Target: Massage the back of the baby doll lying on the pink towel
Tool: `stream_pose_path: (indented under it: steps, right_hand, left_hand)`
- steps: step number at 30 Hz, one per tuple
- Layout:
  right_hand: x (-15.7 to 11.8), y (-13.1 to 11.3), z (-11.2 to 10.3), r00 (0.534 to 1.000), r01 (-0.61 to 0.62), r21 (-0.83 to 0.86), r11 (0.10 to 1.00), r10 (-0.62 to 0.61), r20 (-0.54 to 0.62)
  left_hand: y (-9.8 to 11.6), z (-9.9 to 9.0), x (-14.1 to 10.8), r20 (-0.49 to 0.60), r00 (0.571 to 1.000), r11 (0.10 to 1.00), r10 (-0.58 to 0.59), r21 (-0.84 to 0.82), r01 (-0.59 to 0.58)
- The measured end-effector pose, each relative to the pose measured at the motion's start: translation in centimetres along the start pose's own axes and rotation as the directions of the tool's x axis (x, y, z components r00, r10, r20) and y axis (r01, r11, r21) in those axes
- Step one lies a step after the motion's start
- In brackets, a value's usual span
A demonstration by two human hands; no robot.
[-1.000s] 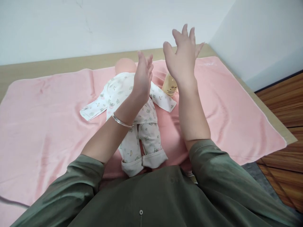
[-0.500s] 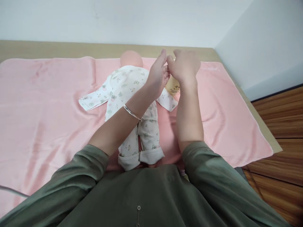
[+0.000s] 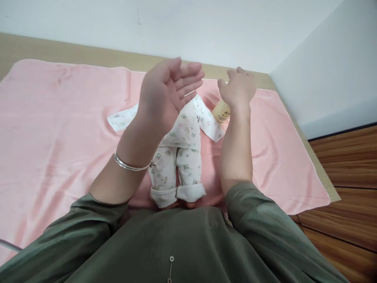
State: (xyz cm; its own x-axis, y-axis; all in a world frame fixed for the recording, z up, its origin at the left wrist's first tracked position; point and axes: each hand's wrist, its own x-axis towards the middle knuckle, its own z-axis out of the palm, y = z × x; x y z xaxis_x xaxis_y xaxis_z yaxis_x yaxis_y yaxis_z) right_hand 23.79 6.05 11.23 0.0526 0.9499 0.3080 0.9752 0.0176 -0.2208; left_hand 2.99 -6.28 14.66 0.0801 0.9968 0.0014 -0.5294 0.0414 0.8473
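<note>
Although the left hand (image 3: 160, 94) is turned so that its palm shows, its wrist and forearm cover much of what lies beneath. Its fingers are stretched out, slightly bent and close together, with the thumb raised above them and nothing in their hold. The right hand (image 3: 238, 88), well apart from it, shows mostly its back; thumb and fingers stand loosely apart, but the fingertips are blurred and foreshortened. Its palm faces away, so whether anything touches it cannot be told.

Below and between the arms, a doll (image 3: 185, 129) in a white printed top and trousers lies on a pink cloth (image 3: 73, 137), its turned-up cuffs toward the person. The doll's upper end is hidden behind the left hand, as is part of one sleeve; the feet barely show below the cuffs, above the person's dark green shirt (image 3: 141, 243).

Near the doll's other sleeve is a yellowish container (image 3: 221, 111) with dark print too small to read. The right wrist cuts off one side of it, and whether it stands or lies is unclear. A silver-coloured bracelet (image 3: 129, 168) circles the left forearm. The cloth covers most of the table (image 3: 59, 51); a grey cord (image 3: 10, 245) leaves view at the left edge.
</note>
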Motion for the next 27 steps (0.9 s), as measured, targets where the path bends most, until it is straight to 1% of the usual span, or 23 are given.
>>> stream_pose_path:
  steps: [2,4,8,12,17,21,23,25,27]
  right_hand:
    - [-0.2,-0.2,-0.2,1.0,-0.004,-0.005,1.0,0.004,0.031]
    - [-0.4,-0.5,-0.5,0.998,-0.014,-0.017,1.0,0.015,0.058]
    - [-0.7,-0.8,-0.8,0.996,-0.048,-0.04,0.998,0.05,0.068]
    - [-0.7,-0.4,-1.0,0.995,-0.046,0.011,0.999,0.045,0.088]
    - [-0.5,0.3,-0.8,0.998,-0.027,0.075,0.997,0.022,0.066]
    - [-0.2,0.9,-0.5,0.999,-0.003,0.132,0.991,-0.002,0.041]
    - [-0.1,1.2,-0.8,1.0,0.002,0.197,0.98,-0.007,0.026]
    - [-0.3,1.3,-1.5,1.0,0.007,0.278,0.961,-0.005,-0.009]
    - [-1.1,0.8,-2.7,0.997,0.005,0.364,0.932,0.024,-0.075]
  left_hand:
    - [1.0,-0.3,-0.5,-0.015,0.996,0.996,0.087,0.005,-0.087]
    - [1.7,-0.5,-1.0,-0.016,0.99,0.99,0.138,0.023,-0.137]
    - [2.6,-0.9,-1.6,0.035,0.986,0.986,0.163,0.034,-0.164]
    - [3.4,-1.5,-2.2,0.064,0.978,0.978,0.197,0.056,-0.201]
    - [4.7,-2.0,-2.6,0.024,0.976,0.973,0.218,0.072,-0.22]
    - [5.0,-1.9,-2.6,-0.015,0.984,0.98,0.18,0.093,-0.178]
    - [4.9,-1.7,-2.7,-0.03,0.989,0.986,0.147,0.081,-0.145]
    - [4.7,-1.5,-2.7,-0.032,0.993,0.993,0.112,0.032,-0.111]
    - [4.4,-1.2,-2.9,-0.023,0.996,0.996,0.085,-0.016,-0.085]
